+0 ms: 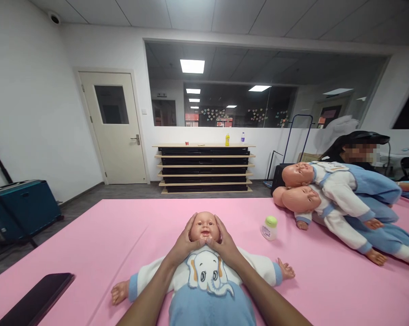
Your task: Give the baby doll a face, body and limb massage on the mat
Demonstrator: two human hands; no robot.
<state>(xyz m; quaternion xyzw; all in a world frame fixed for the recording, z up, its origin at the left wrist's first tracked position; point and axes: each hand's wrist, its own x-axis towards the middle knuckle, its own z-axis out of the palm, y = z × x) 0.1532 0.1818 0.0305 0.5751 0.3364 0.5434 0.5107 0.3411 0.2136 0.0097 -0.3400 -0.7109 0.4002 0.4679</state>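
Note:
A baby doll (205, 226) lies on its back on the pink padded table, its face up and its arms spread to both sides. It wears white and blue clothes with an elephant (207, 274) on the chest. My left hand (185, 241) cups one side of the doll's head, fingers along the temple and thumb at the chin. On the opposite side my right hand (225, 243) mirrors it, and the two thumbs nearly meet under the mouth. Right of the head stands a small white jar (269, 230) with a green lid.
Several similar dolls (340, 194) lie piled at the table's right, with a person in a dark cap (363, 140) behind them. A phone (38, 299) rests at the table's near left. Beyond are stacked boards (204, 170) holding bottles, a door (118, 154) and a teal suitcase (24, 208).

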